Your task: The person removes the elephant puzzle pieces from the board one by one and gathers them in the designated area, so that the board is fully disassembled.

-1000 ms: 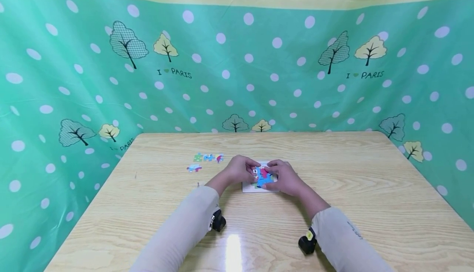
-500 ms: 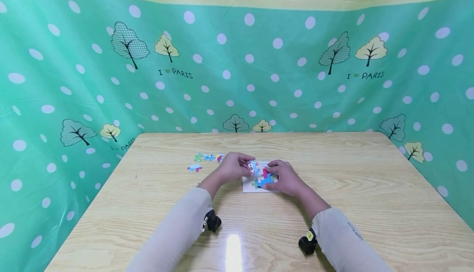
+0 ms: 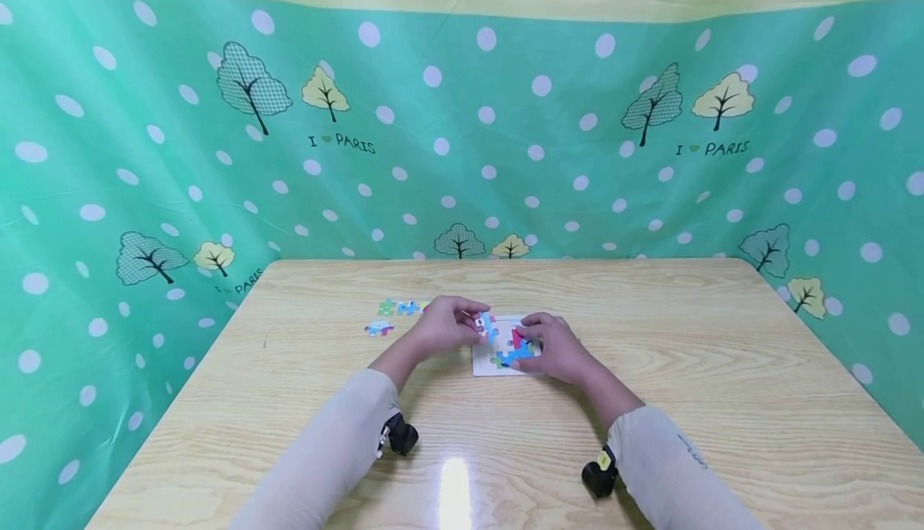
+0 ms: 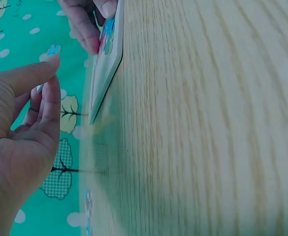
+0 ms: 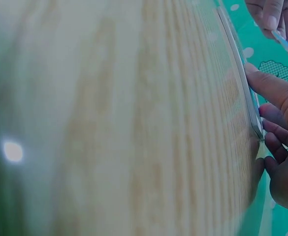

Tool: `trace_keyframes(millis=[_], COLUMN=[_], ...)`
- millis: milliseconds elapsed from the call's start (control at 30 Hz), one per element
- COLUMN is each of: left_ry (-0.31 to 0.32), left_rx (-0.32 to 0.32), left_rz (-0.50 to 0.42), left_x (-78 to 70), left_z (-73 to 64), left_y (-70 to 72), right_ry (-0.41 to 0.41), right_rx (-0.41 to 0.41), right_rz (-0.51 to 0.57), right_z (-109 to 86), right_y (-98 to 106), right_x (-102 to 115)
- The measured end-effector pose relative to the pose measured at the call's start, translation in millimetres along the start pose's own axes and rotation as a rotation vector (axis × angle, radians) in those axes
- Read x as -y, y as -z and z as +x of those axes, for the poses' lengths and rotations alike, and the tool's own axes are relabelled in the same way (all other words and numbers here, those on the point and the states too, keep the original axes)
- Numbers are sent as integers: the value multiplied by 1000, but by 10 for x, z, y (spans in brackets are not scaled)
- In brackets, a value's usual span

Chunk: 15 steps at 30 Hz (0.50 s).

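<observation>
My left hand pinches a blue-and-white jigsaw puzzle piece between thumb and fingers. In the left wrist view that piece pokes up past the thumb tip, raised off the puzzle board. The white puzzle board lies flat on the table, with several blue, red and green pieces joined along its lower and right parts. My right hand holds the board's right side, thumb and fingers bent over the pieces there and covering some of them. From the right wrist, its thumb shows on the board's edge.
Several loose puzzle pieces lie left of the board, among them a green one, a blue one and a pale blue and pink one. A wooden table runs back to a green dotted curtain.
My left hand has drawn away leftward from the board with the blue-and-white piece, baring white board where it was. The right hand has stayed in place.
</observation>
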<state>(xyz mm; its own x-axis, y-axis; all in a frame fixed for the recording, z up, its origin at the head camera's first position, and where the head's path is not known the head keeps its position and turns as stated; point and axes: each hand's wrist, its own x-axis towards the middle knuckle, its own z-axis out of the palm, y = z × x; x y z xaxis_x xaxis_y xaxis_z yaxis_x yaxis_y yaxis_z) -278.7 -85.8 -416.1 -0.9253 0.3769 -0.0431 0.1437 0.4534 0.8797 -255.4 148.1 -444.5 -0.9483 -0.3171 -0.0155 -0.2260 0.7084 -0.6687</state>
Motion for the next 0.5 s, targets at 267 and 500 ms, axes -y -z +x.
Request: trace_keyframes(millis=[267, 500], left_ry=[-18, -8], left_rx=[2, -14], left_rz=[-33, -59], left_x=[0, 31], left_z=[-87, -148], left_y=[64, 145], right_ry=[0, 17], right_rx=[0, -11], right_rz=[-3, -3], right_z=[-13, -16], right_y=[-2, -2], right_x=[3, -5])
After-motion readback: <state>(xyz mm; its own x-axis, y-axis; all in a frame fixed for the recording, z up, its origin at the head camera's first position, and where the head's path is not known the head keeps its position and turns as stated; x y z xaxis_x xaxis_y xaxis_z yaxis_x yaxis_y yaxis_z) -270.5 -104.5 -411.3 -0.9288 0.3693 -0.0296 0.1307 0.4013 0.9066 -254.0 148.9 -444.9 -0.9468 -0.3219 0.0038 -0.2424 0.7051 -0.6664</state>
